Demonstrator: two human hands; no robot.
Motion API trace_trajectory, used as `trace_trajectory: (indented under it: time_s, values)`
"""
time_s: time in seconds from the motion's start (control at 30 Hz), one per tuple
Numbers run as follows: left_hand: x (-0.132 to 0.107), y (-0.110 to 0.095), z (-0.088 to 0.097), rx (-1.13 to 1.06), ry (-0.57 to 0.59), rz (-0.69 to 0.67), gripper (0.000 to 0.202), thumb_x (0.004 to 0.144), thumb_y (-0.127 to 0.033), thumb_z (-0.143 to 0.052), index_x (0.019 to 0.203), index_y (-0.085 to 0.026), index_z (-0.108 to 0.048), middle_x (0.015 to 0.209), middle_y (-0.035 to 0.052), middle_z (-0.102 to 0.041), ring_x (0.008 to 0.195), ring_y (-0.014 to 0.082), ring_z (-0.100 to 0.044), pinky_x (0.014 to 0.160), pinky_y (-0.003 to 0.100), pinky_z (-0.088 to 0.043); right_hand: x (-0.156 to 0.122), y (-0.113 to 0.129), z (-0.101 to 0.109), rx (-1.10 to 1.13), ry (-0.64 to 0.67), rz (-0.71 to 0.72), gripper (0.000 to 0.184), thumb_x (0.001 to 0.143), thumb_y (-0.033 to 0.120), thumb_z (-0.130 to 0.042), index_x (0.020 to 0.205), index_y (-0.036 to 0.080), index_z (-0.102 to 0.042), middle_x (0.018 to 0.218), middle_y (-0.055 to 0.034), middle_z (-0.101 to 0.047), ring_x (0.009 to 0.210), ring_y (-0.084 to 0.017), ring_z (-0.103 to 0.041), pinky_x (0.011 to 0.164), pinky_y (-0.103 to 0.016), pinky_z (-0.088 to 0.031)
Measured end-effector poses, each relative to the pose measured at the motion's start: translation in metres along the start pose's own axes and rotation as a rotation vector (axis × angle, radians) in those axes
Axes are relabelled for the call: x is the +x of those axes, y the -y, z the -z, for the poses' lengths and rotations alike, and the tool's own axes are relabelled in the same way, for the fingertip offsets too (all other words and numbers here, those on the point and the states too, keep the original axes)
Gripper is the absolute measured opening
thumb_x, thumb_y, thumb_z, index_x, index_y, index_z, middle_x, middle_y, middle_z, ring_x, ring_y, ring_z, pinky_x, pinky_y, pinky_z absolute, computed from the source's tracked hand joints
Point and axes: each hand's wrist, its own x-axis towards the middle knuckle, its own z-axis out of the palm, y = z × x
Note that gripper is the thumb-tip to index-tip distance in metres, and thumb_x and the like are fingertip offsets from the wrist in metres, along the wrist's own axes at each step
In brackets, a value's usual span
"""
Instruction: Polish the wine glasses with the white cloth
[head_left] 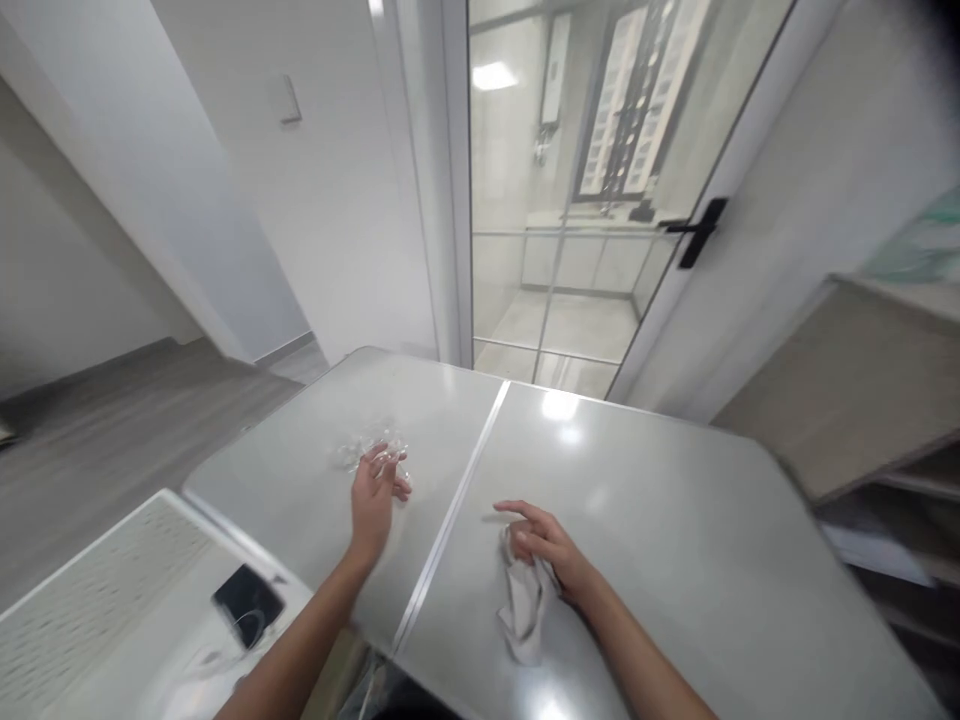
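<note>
The right hand clasps a cloth, index finger out, over the bench right of its seam. The left hand curls at clear plastic left of the seam; I cannot tell whether it grips.

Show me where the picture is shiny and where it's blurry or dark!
Head view: white glare spots shine on the table, and a bright patch shows in the glass door; head view again: the clear stuff at the left hand looks smudgy, and the top right corner is dark.
</note>
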Motion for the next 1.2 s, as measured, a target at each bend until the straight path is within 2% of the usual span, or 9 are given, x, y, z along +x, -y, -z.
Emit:
trace_trajectory:
  time_s: [0.13, 0.3, 0.4, 0.53, 0.63, 0.7, 0.9, 1.03, 1.2]
  values:
    - [0.018, -0.007, -0.041, -0.011, 0.192, -0.006, 0.055, 0.085, -0.063, -0.070, 0.119, -0.021, -0.063, 0.094, 0.0082, -0.076, 0.063, 0.0165, -0.065, 0.054, 0.026, -0.047, -0.004, 0.024, 0.003, 0.297, -0.309, 0.099, 0.076, 0.086, 0.042, -0.069, 0.156, 0.031, -0.041, 0.083, 0.0014, -0.050, 0.066, -0.015, -0.047, 0.061, -0.026, -0.041]
    - [0.029, 0.000, -0.112, -0.089, 0.391, -0.054, 0.057, 0.078, -0.069, -0.073, 0.111, -0.022, -0.069, 0.080, 0.0048, -0.072, 0.083, 0.0245, -0.071, 0.070, 0.031, -0.051, -0.016, 0.073, 0.015, 0.082, -0.450, 0.043, 0.104, 0.059, 0.008, -0.067, 0.154, 0.041, -0.043, 0.105, 0.0004, -0.055, 0.072, -0.013, -0.053, 0.059, -0.022, -0.044]
    - [0.022, 0.014, -0.134, -0.184, 0.465, -0.019, 0.061, 0.081, -0.073, -0.067, 0.114, -0.022, -0.066, 0.074, 0.0025, -0.067, 0.072, 0.0219, -0.067, 0.070, 0.032, -0.050, -0.018, 0.115, 0.014, -0.043, -0.509, 0.090, 0.094, 0.060, 0.009, -0.065, 0.149, 0.037, -0.051, 0.108, -0.0016, -0.057, 0.074, -0.015, -0.055, 0.058, -0.022, -0.044]
    - [0.013, 0.027, -0.133, -0.195, 0.589, -0.031, 0.054, 0.082, -0.067, -0.071, 0.114, -0.024, -0.068, 0.074, -0.0003, -0.062, 0.061, 0.0175, -0.059, 0.067, 0.032, -0.051, -0.012, 0.149, 0.017, -0.042, -0.574, 0.393, 0.057, 0.081, 0.030, -0.073, 0.137, 0.024, -0.061, 0.118, -0.0089, -0.062, 0.088, -0.021, -0.059, 0.070, -0.029, -0.050]
    - [0.009, 0.028, -0.124, -0.112, 0.566, -0.088, 0.046, 0.080, -0.055, -0.077, 0.114, -0.025, -0.070, 0.078, -0.0003, -0.063, 0.065, 0.0168, -0.059, 0.069, 0.031, -0.052, -0.006, 0.125, 0.027, -0.139, -0.695, 0.368, 0.038, 0.085, 0.045, -0.075, 0.111, 0.019, -0.067, 0.094, -0.0059, -0.064, 0.082, -0.021, -0.058, 0.070, -0.029, -0.049]
    - [0.007, 0.026, -0.121, -0.025, 0.503, -0.140, 0.047, 0.075, -0.050, -0.082, 0.114, -0.026, -0.072, 0.079, -0.0002, -0.066, 0.068, 0.0174, -0.060, 0.074, 0.032, -0.053, -0.008, 0.093, 0.032, -0.146, -0.785, 0.232, 0.045, 0.082, 0.054, -0.077, 0.108, 0.019, -0.067, 0.093, -0.0051, -0.066, 0.081, -0.020, -0.059, 0.069, -0.029, -0.049]
    - [0.003, 0.021, -0.120, 0.153, 0.453, -0.282, 0.050, 0.067, -0.051, -0.089, 0.112, -0.032, -0.076, 0.082, 0.0015, -0.073, 0.068, 0.0197, -0.064, 0.087, 0.038, -0.056, -0.026, 0.045, 0.043, -0.090, -0.834, 0.134, 0.070, 0.091, 0.066, -0.060, 0.149, 0.029, -0.051, 0.127, -0.0073, -0.065, 0.106, -0.024, -0.065, 0.078, -0.031, -0.056]
    - [0.003, 0.026, -0.121, 0.255, 0.516, -0.416, 0.049, 0.073, -0.054, -0.085, 0.115, -0.032, -0.076, 0.084, 0.0029, -0.075, 0.065, 0.0188, -0.065, 0.086, 0.038, -0.056, -0.025, 0.053, 0.055, -0.180, -0.816, 0.090, 0.061, 0.086, 0.048, -0.066, 0.143, 0.026, -0.058, 0.111, -0.0054, -0.070, 0.094, -0.023, -0.066, 0.073, -0.030, -0.055]
    - [0.004, 0.035, -0.122, 0.344, 0.589, -0.483, 0.048, 0.078, -0.055, -0.082, 0.120, -0.031, -0.075, 0.084, 0.0041, -0.076, 0.067, 0.0194, -0.066, 0.087, 0.037, -0.054, -0.022, 0.057, 0.042, -0.397, -0.802, 0.217, 0.084, 0.077, 0.022, -0.062, 0.157, 0.028, -0.036, 0.122, -0.0060, -0.066, 0.094, -0.021, -0.064, 0.076, -0.029, -0.054]
